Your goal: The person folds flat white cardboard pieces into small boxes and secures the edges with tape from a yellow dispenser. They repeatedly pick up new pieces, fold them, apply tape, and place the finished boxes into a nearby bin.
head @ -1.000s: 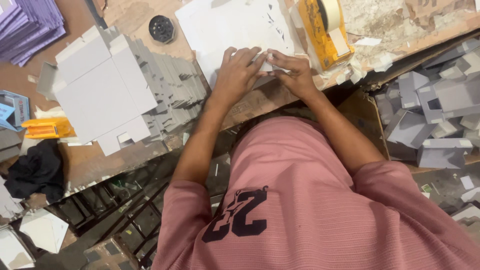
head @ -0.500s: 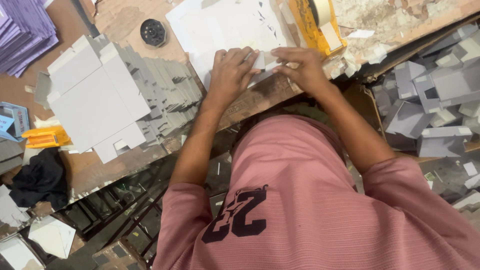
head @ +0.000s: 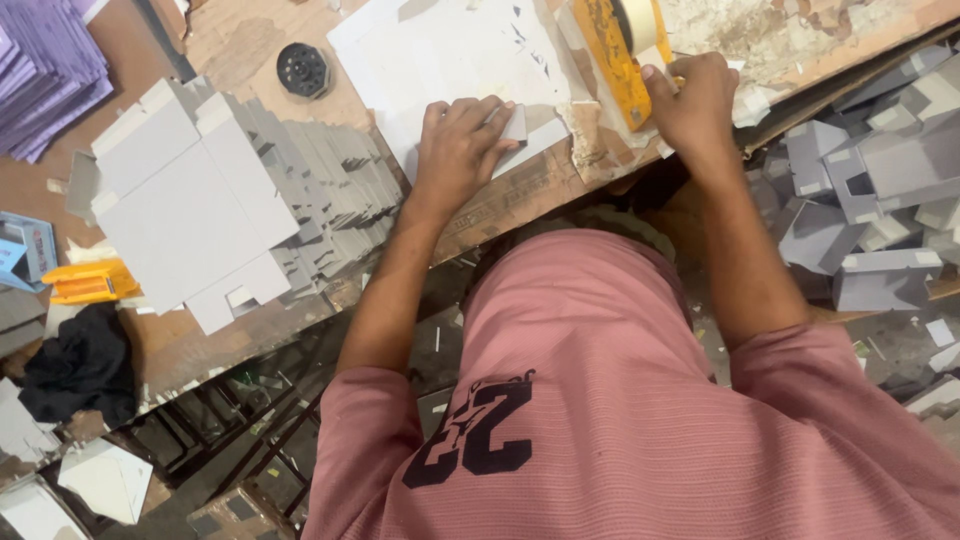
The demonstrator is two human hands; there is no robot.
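Note:
My left hand (head: 460,150) presses flat on a small grey cardboard piece (head: 515,125), which lies on a white sheet (head: 450,50) on the wooden worktable (head: 240,45). My right hand (head: 692,98) rests against a yellow tape dispenser (head: 618,55) at the table's near edge, fingers curled at its lower end. Whether tape is between the fingers is hidden. My pink shirt fills the bottom of the view.
A fanned stack of flat grey box blanks (head: 210,190) lies left of my left hand. A black round lid (head: 302,68) sits behind it. Purple sheets (head: 45,70) are at the far left. Folded grey boxes (head: 880,200) pile up on the right. A yellow tool (head: 90,282) lies on the left.
My right hand has left the grey piece and moved right to the tape dispenser. My left hand stays on the piece.

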